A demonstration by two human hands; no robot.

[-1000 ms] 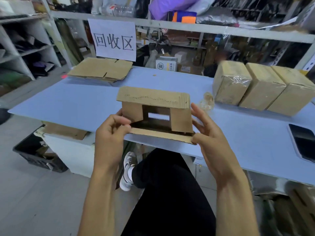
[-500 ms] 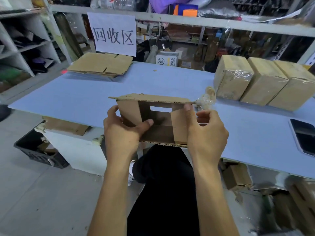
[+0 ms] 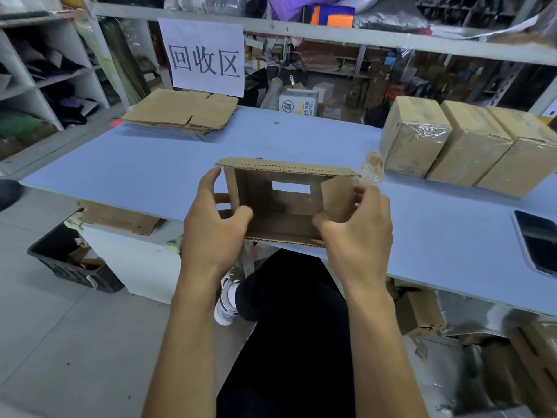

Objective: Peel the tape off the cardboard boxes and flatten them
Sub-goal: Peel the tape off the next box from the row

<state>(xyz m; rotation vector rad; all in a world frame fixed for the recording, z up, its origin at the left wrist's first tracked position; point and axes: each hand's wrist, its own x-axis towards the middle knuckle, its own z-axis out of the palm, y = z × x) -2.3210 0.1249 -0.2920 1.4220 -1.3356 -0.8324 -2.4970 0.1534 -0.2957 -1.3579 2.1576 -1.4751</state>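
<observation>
Over the near edge of the blue counter [image 3: 150,173] I hold the opened box [image 3: 283,203], both ends untaped, daylight showing through its far side. Largest first, all placed from this box: the counter runs behind and to both sides of it. Far right of the box stand three sealed boxes [image 3: 461,146] in a row, tape still on. Far left behind it lies the stack of flattened cardboard [image 3: 184,111], finished work. Just right of the box sits a wad of peeled tape [image 3: 372,168].

Judgement: this box is stripped and mid-collapse; three remain untouched.

Left hand [image 3: 211,227]: fingers curled round the box's left wall, thumb inside. Right hand [image 3: 358,227]: fingers behind the right flap, thumb pinching its front.

Against half a second ago, the left flap has swung outward edge-on, the interior shows wider, and my hands sit further apart.
</observation>
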